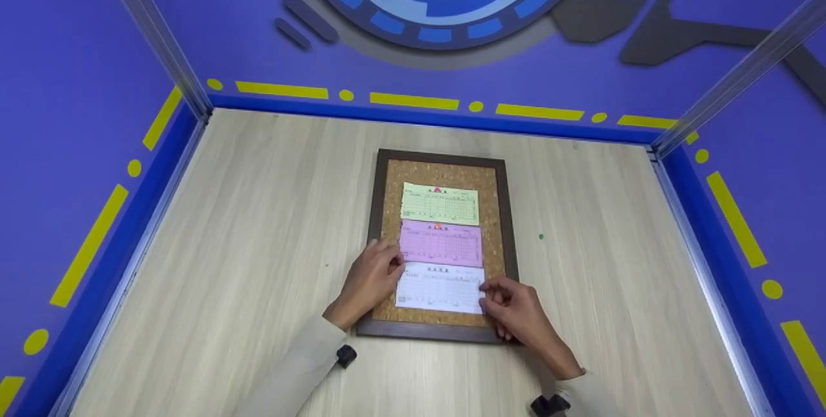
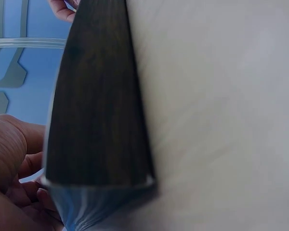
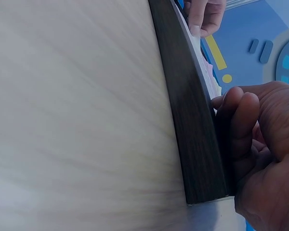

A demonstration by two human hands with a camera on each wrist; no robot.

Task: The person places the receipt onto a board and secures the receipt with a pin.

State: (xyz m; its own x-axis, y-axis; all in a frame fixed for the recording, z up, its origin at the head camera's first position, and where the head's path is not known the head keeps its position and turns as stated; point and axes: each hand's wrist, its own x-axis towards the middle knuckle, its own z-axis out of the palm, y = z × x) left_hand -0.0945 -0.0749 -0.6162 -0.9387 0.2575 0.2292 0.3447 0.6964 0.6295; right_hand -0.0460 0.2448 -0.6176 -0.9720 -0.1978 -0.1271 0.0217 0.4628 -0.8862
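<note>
A white printed slip [image 1: 440, 289] lies over the lower part of a cork board [image 1: 442, 172] in a dark wooden frame. My left hand [image 1: 372, 275] reaches over the frame's left side and pinches the slip's upper left corner. From the right, my right hand [image 1: 516, 307] pinches the slip's right edge with thumb and forefinger. Above it are a pink slip [image 1: 442, 246] with an orange pin [image 1: 438, 226] at its top and a light green slip [image 1: 440, 205] with a pink pin [image 1: 437, 189]. In both wrist views the frame's dark side partly hides the fingers.
The board lies on a pale wood-grain table [image 1: 271, 223]. A small green spot [image 1: 541, 236] shows on the table right of the frame. Blue panels with yellow marks, such as the back wall [image 1: 413, 75], stand round three sides.
</note>
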